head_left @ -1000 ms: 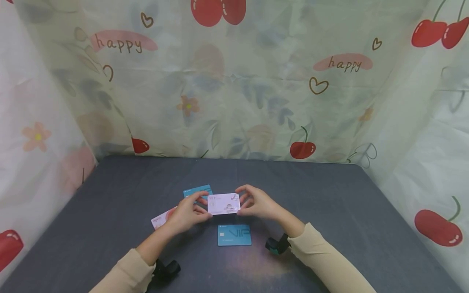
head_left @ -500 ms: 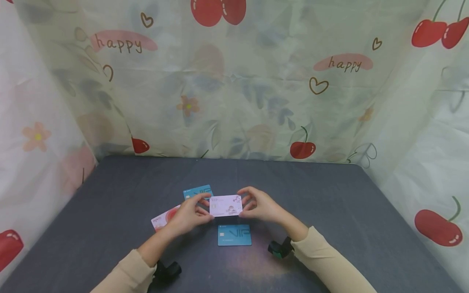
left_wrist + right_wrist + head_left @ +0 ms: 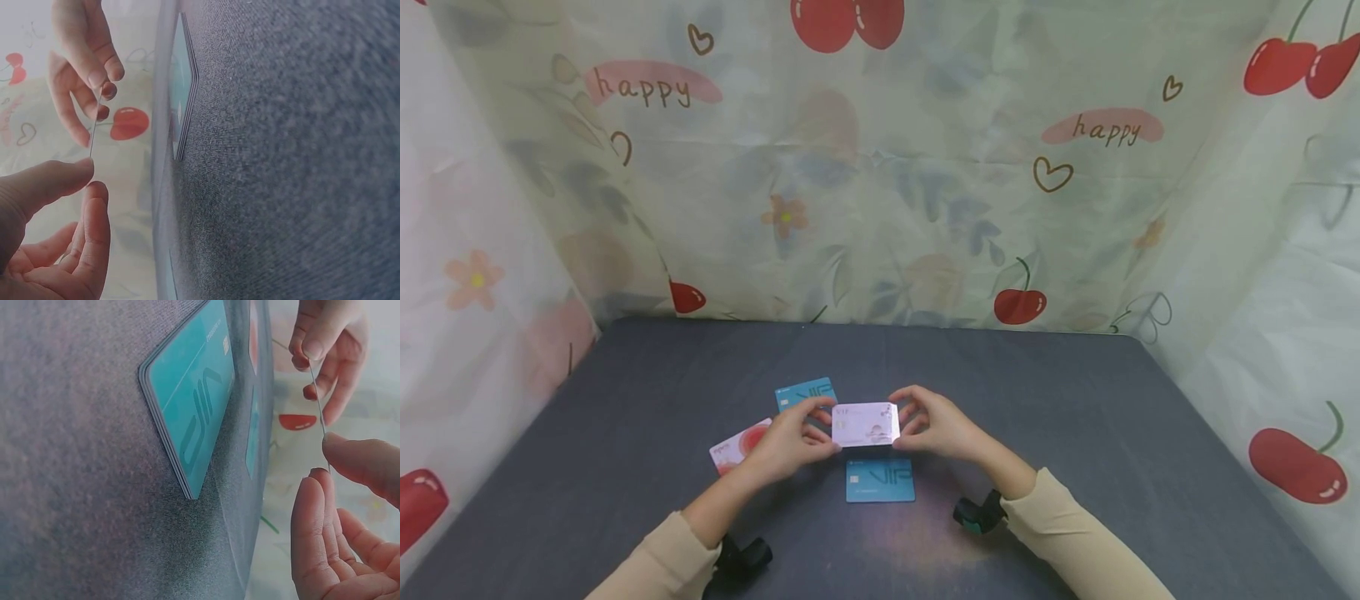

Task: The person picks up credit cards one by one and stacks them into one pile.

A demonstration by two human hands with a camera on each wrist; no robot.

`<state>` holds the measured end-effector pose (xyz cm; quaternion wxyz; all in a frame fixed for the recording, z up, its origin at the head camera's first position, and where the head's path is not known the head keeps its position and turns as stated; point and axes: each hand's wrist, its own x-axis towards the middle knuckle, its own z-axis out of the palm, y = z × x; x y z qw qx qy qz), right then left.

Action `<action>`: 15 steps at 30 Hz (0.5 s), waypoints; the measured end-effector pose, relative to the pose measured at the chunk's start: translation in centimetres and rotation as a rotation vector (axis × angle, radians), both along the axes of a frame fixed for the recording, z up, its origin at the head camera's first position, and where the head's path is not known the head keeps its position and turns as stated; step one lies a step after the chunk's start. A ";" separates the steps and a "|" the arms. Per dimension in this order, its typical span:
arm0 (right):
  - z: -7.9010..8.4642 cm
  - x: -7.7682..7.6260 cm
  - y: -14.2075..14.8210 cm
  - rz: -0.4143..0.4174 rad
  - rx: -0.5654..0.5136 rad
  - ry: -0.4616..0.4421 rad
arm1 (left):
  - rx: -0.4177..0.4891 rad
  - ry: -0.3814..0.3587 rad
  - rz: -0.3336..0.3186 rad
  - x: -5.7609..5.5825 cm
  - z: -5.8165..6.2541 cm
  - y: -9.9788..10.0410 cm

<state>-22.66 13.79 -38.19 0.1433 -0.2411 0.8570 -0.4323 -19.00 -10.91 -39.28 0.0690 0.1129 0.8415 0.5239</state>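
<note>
A pale pink VIP card (image 3: 865, 425) is held up off the table, its printed face toward the head camera. My left hand (image 3: 793, 433) pinches its left edge between thumb and fingers, and my right hand (image 3: 936, 425) pinches the right edge the same way. Edge-on, the card (image 3: 94, 134) looks like a thin line in the left wrist view. Just in front of it, a squared stack of blue VIP cards (image 3: 880, 482) lies flat; the right wrist view shows several layers in this stack (image 3: 197, 400).
Behind my left hand another blue VIP card (image 3: 805, 392) lies tilted on the dark grey table (image 3: 1037, 392). A pink card with a red round print (image 3: 737, 446) lies left of it, partly covered by my hand. A patterned curtain (image 3: 880, 242) closes off the back and sides.
Both hands have shifted the pink card slightly to the right and nearer to me, bringing it closer to the blue stack. The grip at both edges stays the same. The cards on the table have not moved.
</note>
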 end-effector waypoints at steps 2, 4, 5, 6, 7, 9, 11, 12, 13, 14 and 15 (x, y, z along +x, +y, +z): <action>0.0 0.1 0.1 0.005 0.001 0.008 | -0.002 -0.006 -0.001 -0.1 -0.1 0.0; 0.0 0.1 0.1 0.009 -0.001 0.009 | -0.002 -0.009 -0.005 0.0 -0.2 0.0; 0.0 0.2 0.1 0.010 -0.001 0.009 | -0.002 -0.008 -0.009 0.0 -0.2 0.0; 0.0 0.2 0.2 0.012 -0.002 0.009 | -0.001 -0.010 -0.012 0.0 -0.2 0.0; 0.0 0.2 0.2 0.014 -0.001 0.009 | 0.000 -0.011 -0.015 0.1 -0.2 0.0; 0.0 0.3 0.2 0.015 -0.001 0.004 | 0.003 -0.009 -0.020 0.1 -0.3 0.0; -0.1 0.3 0.3 0.021 -0.001 0.006 | 0.005 -0.001 -0.030 0.1 -0.4 0.0; -0.2 0.3 0.3 0.026 -0.004 0.005 | 0.006 0.000 -0.033 0.1 -0.5 -0.1; -0.3 0.3 0.4 0.030 -0.007 0.004 | 0.006 0.003 -0.036 0.1 -0.5 -0.1; -0.3 0.3 0.5 0.035 -0.012 0.002 | 0.005 0.005 -0.039 0.2 -0.5 -0.1; -0.4 0.4 0.5 0.036 -0.018 -0.004 | 0.005 0.005 -0.043 0.2 -0.6 -0.1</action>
